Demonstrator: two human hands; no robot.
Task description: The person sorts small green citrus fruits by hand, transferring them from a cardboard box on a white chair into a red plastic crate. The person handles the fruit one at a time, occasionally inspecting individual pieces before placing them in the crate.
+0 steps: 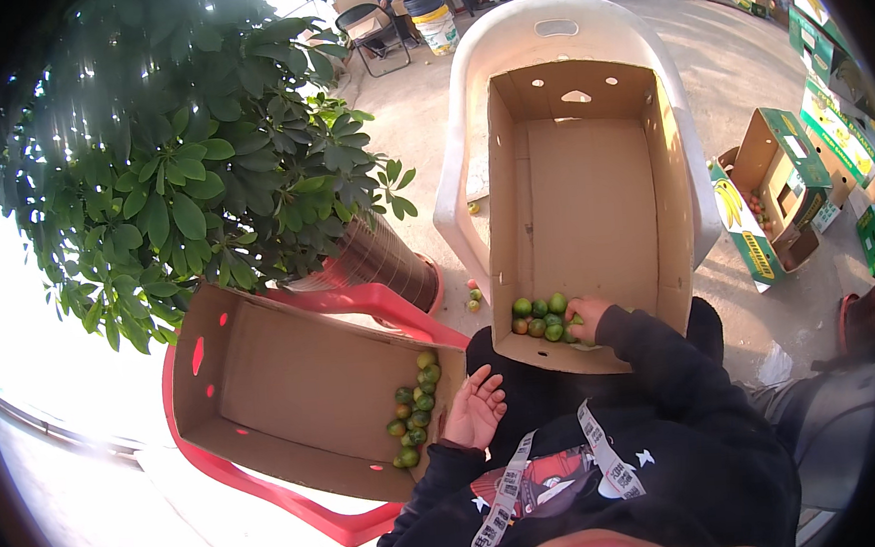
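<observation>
A deep cardboard box [590, 189] lies on a white plastic chair [470, 68] in front of me. Green tomatoes [539, 308], some tinged orange, are gathered at its near left corner. My right hand [589, 318] reaches in among them, its fingers curled on a green tomato partly hidden beneath them. To the left, a second cardboard box [294, 387] rests on a red plastic chair [348, 531]. Several green tomatoes [416, 410] line its right end. Palm up, my left hand [476, 409] is just outside that end, fingers loosely bent, holding nothing.
A leafy potted plant [198, 168] overhangs the left box, its ribbed pot [388, 265] behind the red chair. A few small tomatoes [474, 296] lie on the floor. Banana boxes [774, 185] stand at right. A folding chair [372, 33], buckets [434, 25] and a partly visible person are farther back.
</observation>
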